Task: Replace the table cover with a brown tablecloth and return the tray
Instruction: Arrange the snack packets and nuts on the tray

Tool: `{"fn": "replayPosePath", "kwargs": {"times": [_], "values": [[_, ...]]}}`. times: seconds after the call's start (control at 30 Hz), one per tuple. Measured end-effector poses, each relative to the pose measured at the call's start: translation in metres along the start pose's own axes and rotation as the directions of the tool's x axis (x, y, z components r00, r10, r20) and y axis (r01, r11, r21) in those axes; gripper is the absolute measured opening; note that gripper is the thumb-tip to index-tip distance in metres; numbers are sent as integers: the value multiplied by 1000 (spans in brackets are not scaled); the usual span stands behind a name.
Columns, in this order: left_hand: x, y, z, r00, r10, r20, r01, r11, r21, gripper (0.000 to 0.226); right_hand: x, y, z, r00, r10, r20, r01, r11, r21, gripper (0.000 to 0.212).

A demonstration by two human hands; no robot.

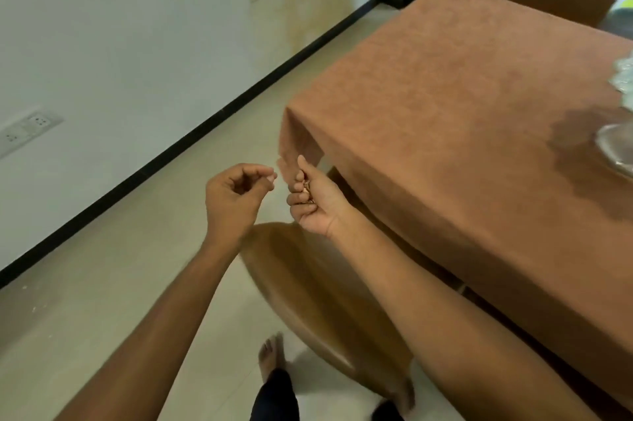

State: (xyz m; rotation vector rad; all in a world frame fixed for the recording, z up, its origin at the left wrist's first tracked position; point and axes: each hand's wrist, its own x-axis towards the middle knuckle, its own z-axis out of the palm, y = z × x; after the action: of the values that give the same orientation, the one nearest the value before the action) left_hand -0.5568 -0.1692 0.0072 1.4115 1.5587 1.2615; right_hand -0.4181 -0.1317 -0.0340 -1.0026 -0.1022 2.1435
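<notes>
A brown tablecloth (462, 119) covers the table top and hangs over its near-left corner. My right hand (313, 201) is just below that hanging corner, palm up, with thumb and curled fingers closed on the cloth's lower tip. My left hand (236, 194) hovers a little to the left of it, apart from the cloth, fingers curled and thumb against the forefinger with nothing in them. A clear glass tray (616, 150) sits on the cloth at the right edge of view, mostly cut off.
A wooden chair (308, 287) stands under my right forearm, pushed against the table. A glass object (624, 74) lies farther back on the table. A white wall with sockets (30, 127) and black skirting runs on the left. My bare feet are on the tiled floor.
</notes>
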Motion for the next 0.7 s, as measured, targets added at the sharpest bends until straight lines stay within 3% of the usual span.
{"fn": "replayPosePath", "kwargs": {"times": [0.2, 0.27, 0.33, 0.4, 0.47, 0.57, 0.63, 0.7], "values": [[39, -102, -145, 984, -168, -52, 172, 982, 74, 17, 93, 69, 102, 995, 45, -90, -60, 982, -179, 48], [53, -140, -189, 966, -254, -55, 259, 961, 96, 20, 122, 94, 128, 985, -53, -164, -20, 909, -416, 47], [67, -179, -238, 943, -328, -56, 332, 927, 175, 21, 158, 120, 151, 965, -194, -177, 7, 694, -720, 48], [75, -215, -277, 907, -417, -60, 418, 873, 252, 16, 191, 140, 160, 948, -304, -98, 35, 405, -914, 52], [85, -247, -315, 850, -521, -82, 519, 799, 305, 11, 224, 154, 167, 945, -324, -32, 14, 137, -991, 55], [93, -285, -350, 772, -631, -75, 600, 686, 411, 12, 259, 159, 169, 958, -283, 36, -36, -244, -969, 57], [106, -305, -367, 732, -677, -83, 628, 622, 468, 20, 289, 157, 173, 965, -257, 52, -46, -362, -931, 57], [116, -317, -373, 712, -698, -78, 629, 583, 514, 26, 313, 152, 172, 969, -243, 41, -64, -409, -910, 57]]}}
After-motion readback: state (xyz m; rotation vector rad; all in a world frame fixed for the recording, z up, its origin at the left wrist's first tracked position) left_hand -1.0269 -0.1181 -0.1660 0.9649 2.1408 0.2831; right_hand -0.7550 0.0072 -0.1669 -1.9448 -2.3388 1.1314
